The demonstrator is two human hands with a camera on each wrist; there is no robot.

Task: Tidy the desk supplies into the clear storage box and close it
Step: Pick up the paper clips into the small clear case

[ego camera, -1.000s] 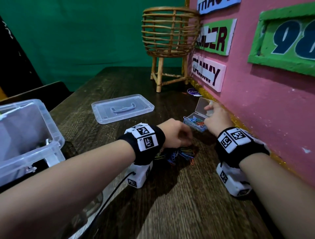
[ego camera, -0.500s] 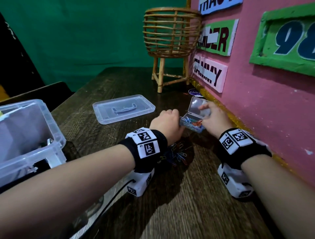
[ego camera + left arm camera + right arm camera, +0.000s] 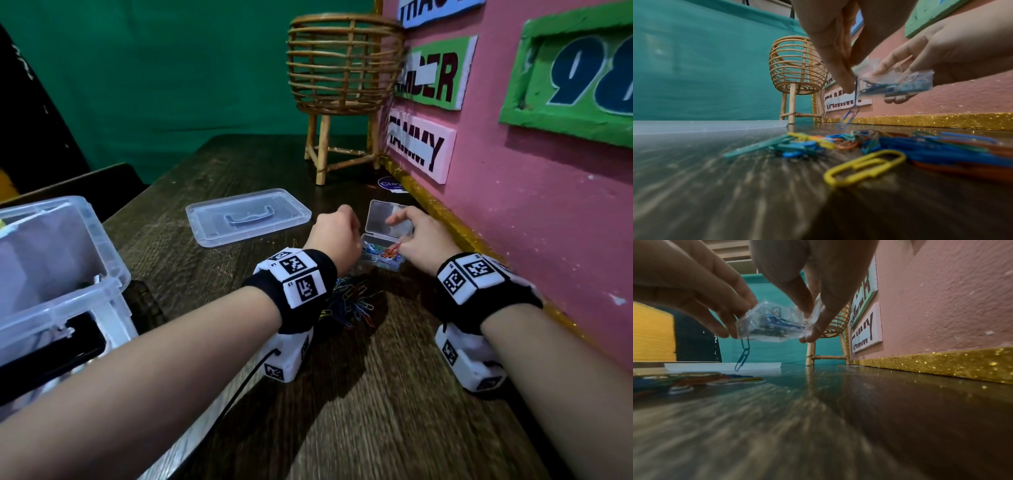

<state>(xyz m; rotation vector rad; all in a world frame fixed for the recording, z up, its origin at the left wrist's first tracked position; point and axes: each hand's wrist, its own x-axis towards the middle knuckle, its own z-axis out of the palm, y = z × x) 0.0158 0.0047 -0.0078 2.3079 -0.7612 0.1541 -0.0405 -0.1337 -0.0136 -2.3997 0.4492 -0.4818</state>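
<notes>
My right hand (image 3: 424,240) holds a small clear clip case (image 3: 383,248) just above the desk, its hinged lid standing open. The case (image 3: 772,322) is partly filled with coloured paper clips. My left hand (image 3: 337,236) is at the case's left edge and pinches a blue paper clip, from which a second blue clip (image 3: 850,116) hangs linked. A pile of loose coloured paper clips (image 3: 352,301) lies on the desk beneath my left wrist. The clear storage box (image 3: 113,284) stands open at the left, and its lid (image 3: 246,221) lies flat on the desk.
A rattan basket on legs (image 3: 342,68) stands at the back by the pink wall (image 3: 531,222), which has a gold glitter strip (image 3: 941,363) along its base. A round blue sticker (image 3: 390,185) lies near the wall. The storage box holds dark items.
My left hand has moved from the clip pile forward to the small case, carrying blue clips. My right hand has raised the case slightly and tipped its lid further open.
</notes>
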